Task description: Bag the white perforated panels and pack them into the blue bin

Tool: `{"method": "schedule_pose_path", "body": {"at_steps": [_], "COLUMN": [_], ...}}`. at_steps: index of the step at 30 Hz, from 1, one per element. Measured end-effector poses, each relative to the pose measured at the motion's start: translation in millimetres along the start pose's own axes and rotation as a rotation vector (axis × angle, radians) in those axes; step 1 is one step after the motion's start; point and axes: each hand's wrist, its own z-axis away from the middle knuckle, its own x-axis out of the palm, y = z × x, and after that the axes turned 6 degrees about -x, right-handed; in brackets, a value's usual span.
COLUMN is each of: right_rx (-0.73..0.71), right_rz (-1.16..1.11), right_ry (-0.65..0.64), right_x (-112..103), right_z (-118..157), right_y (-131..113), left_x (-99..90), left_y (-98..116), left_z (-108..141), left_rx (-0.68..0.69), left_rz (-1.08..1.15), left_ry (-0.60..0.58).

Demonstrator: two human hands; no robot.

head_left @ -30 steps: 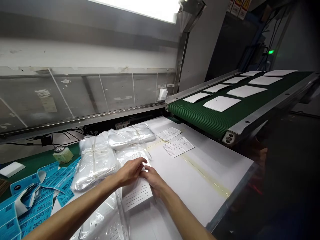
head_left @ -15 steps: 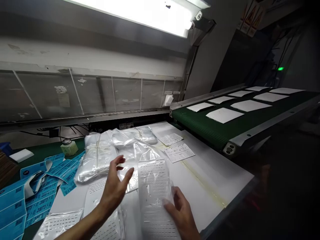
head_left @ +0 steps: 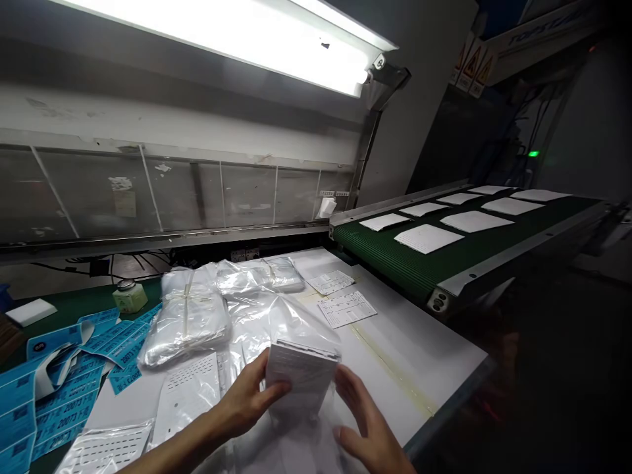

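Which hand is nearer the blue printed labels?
Left. The left hand is to the right of the blue printed labels, apart from them; the right hand is farther off, beyond the clear bag.

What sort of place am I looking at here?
Probably a factory packing station: a green conveyor belt carrying white sheets, bundled clear plastic bags, and strips of blue printed labels.

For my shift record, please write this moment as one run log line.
left hand: touches white sheet stack | right hand: beside clear plastic bag
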Motion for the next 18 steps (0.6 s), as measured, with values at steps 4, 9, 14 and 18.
{"method": "schedule_pose_path", "body": {"at_steps": [4, 9, 14, 18], "right_rx": [-0.007, 0.104, -0.008, -0.012], "right_rz": [0.008, 0.127, 0.300, 0.418], "right_ry": [-0.027, -0.082, -0.086, -0.046], "right_x": [20, 42, 30, 31], "right_z": [-17, -17, -8, -6], "right_y": [-21, 0, 32, 38], "left_x": [-5.8, -13.1, -7.6, -3.0], "left_y": [-13, 1, -9, -16], "left_z": [4, -4, -14, -15], "left_rx": [-0.035, -0.043, -0.120, -0.245], "left_rz": [-0.128, 0.163, 0.385, 0.371], "left_ry": [-0.028, -0.044, -0.150, -0.141]}}
